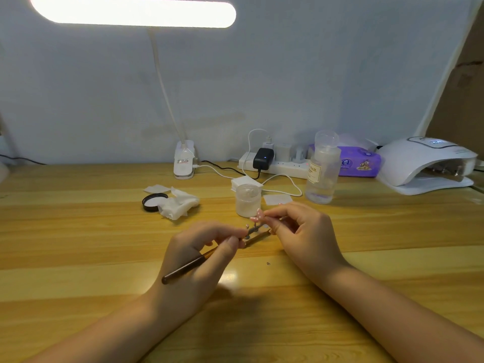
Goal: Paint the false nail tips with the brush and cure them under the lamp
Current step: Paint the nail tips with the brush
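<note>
Holding the brush (191, 265) across its palm, the left hand (195, 260) has its fingers curled round the handle — a dark stem that turns amber-brown toward the front, its butt end sticking out past the heel of the hand and its front end running on toward the right hand (301, 231). The bristles are too small and blurred to tell apart. Just above the brush, between the two hands, lies a thin grey stick (252, 229) with small pale discs on it; the left fingertips pinch one end. The right hand pinches a false nail tip (258, 214) between thumb and forefinger — pinkish with pale dots — right at the stick's far end; whether it sits on the stick I cannot tell. Only one tip shows clearly.

Both forearms come in from the bottom edge and meet over the middle of the wooden bench (78, 231), hands raised just off it.

Behind them stands one open frosted jar (248, 200), its black lid (153, 201) lying beside one crumpled tissue (179, 204). One clear pump bottle (323, 169) stands right of the jar. The white curing lamp (424, 163) sits at the far right — one only — and one desk lamp (131, 11) glows overhead.
</note>
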A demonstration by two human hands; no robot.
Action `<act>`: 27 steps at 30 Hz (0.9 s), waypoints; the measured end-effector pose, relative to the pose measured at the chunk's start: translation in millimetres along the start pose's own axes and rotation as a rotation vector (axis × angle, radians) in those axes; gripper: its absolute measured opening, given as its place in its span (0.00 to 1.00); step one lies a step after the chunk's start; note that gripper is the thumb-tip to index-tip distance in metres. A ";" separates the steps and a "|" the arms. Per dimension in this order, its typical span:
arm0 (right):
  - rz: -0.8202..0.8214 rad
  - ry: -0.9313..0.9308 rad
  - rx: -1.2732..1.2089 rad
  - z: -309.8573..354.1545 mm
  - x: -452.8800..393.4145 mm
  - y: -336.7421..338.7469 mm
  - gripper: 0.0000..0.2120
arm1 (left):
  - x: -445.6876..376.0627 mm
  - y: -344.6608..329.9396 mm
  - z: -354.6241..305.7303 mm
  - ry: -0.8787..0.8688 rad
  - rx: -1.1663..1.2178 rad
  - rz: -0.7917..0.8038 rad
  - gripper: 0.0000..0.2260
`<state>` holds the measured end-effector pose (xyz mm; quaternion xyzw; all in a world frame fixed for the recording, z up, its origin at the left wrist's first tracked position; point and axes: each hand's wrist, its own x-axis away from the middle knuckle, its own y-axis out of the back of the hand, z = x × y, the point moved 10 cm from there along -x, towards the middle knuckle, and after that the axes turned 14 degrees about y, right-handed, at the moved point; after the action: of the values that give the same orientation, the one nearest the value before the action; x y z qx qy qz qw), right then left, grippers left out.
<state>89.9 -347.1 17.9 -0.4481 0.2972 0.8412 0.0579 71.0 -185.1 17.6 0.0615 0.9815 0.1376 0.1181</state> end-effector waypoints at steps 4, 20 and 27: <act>0.004 -0.015 -0.024 -1.4 0.9 -0.7 0.06 | 13.7 15.1 -8.2 -0.187 -0.067 -0.116 0.07; 0.001 -0.087 -0.177 -1.5 1.9 -3.3 0.12 | -1.3 6.4 12.6 -0.009 -0.027 0.005 0.06; 0.019 -0.132 -0.264 -3.3 2.2 -7.1 0.10 | -1.7 19.4 18.8 -0.081 0.037 -0.098 0.09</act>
<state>93.5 -343.5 11.6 -0.3925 0.1837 0.9012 0.0098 79.1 -162.1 6.0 0.0212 0.9801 0.1110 0.1633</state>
